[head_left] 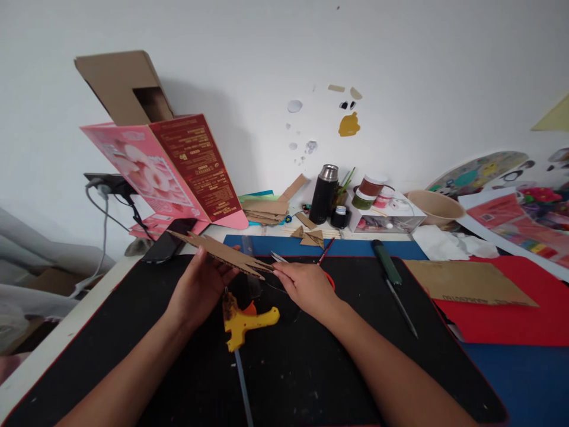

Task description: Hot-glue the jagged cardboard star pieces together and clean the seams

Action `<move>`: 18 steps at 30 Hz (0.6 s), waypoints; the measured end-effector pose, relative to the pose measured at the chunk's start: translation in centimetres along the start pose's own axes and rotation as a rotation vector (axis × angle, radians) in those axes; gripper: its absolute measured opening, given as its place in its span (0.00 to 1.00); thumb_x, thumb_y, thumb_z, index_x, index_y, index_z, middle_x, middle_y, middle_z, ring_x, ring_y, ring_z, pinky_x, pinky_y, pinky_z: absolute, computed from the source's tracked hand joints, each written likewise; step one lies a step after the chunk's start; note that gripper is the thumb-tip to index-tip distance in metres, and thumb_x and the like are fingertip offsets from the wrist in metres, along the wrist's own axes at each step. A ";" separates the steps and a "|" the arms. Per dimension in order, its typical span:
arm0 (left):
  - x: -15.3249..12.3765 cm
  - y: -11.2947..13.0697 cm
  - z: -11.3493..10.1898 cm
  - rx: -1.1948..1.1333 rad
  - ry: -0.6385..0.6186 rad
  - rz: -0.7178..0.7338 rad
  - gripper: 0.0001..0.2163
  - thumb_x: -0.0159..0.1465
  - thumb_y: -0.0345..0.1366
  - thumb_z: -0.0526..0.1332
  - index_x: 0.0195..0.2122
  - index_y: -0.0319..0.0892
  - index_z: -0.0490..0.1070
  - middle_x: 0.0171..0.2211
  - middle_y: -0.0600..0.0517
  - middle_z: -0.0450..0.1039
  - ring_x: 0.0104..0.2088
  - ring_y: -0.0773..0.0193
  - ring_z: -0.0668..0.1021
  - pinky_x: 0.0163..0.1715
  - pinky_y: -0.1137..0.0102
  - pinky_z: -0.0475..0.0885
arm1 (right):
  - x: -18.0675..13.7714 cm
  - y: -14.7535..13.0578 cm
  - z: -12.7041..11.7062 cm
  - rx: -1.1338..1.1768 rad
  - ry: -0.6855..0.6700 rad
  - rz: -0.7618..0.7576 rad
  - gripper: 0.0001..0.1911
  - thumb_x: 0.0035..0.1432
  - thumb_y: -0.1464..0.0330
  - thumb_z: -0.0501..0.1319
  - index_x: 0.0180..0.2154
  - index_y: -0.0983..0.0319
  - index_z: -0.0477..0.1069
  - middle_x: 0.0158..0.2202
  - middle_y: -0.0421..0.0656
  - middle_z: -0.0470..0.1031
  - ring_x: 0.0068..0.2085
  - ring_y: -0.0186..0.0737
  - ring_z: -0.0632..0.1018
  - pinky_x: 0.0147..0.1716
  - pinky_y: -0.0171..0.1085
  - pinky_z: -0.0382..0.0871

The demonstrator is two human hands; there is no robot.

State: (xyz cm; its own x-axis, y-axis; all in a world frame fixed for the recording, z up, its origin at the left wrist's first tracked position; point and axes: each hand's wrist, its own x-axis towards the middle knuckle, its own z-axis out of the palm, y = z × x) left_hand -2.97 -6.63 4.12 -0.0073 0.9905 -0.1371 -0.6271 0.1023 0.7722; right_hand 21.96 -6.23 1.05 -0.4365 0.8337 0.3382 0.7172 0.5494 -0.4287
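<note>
My left hand (pixel 198 286) grips a long, jagged strip of brown cardboard (pixel 217 252) from below and holds it tilted above the black mat (pixel 311 367). My right hand (pixel 304 284) lies palm down on the mat, its fingertips touching the strip's pointed right end. Under that hand lie scissors with orange handles (pixel 329 279); whether the fingers grip them is hidden. A yellow glue gun (pixel 245 322) lies on the mat just below both hands, a glue stick sticking out toward me.
A screwdriver with a dark green handle (pixel 391 276) and a flat cardboard sheet (pixel 466 283) on red paper lie to the right. A pink box (pixel 169 172), a black flask (pixel 324 193), paint jars (pixel 368 190), a paper bowl (pixel 438 207) and cardboard scraps line the wall. A phone (pixel 166 243) lies at left.
</note>
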 end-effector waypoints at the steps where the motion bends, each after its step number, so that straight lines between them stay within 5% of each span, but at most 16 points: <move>1: 0.0 0.0 0.0 -0.002 0.005 0.003 0.14 0.64 0.47 0.73 0.44 0.45 0.79 0.46 0.45 0.86 0.44 0.54 0.86 0.41 0.64 0.84 | 0.0 0.0 0.0 0.003 -0.002 -0.001 0.16 0.77 0.65 0.59 0.57 0.55 0.82 0.53 0.44 0.87 0.50 0.48 0.88 0.49 0.41 0.80; 18: 0.3 0.6 -0.4 -0.031 0.020 0.035 0.14 0.66 0.48 0.72 0.44 0.44 0.78 0.43 0.48 0.85 0.43 0.57 0.86 0.42 0.66 0.84 | 0.1 0.0 -0.3 -0.013 -0.023 0.043 0.15 0.78 0.65 0.58 0.54 0.54 0.83 0.49 0.44 0.89 0.48 0.47 0.88 0.47 0.40 0.79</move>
State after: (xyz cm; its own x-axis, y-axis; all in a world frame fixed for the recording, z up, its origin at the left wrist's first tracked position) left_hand -3.64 -6.27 4.28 -0.0454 0.9913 -0.1232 -0.6502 0.0643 0.7570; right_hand 22.10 -6.18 1.31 -0.4175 0.8578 0.2998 0.7425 0.5122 -0.4317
